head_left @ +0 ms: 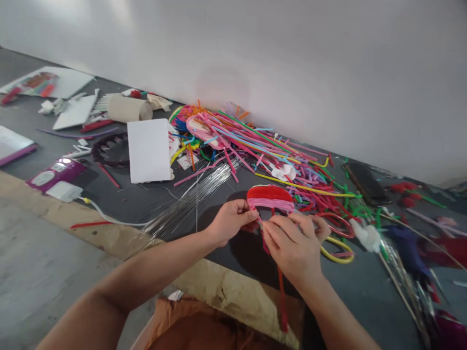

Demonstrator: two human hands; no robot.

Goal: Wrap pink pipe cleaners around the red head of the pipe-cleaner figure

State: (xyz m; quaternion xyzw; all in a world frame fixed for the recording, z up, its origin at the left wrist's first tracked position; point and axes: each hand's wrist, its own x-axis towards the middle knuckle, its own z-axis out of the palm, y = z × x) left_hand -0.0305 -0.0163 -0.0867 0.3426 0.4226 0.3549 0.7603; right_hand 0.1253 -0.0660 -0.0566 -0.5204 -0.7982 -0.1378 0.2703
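Between my hands is a curved pipe-cleaner piece [270, 194], its rows red on top and pink below. My left hand [231, 222] is closed in a pinch at the piece's left end. My right hand [297, 245] pinches close by at a pink pipe-cleaner end, its other fingers curled near the piece's right side. A long red strip [282, 296] hangs down beneath my right hand toward the table edge. Part of the piece's underside is hidden behind my fingers.
Behind the piece lies a heap of coloured pipe cleaners [255, 141] beside thin metal wires [204, 187]. A white card [149, 150], cardboard tube [127, 108] and purple device [56, 174] are at left. At right are a phone [367, 182] and a yellow loop [337, 257].
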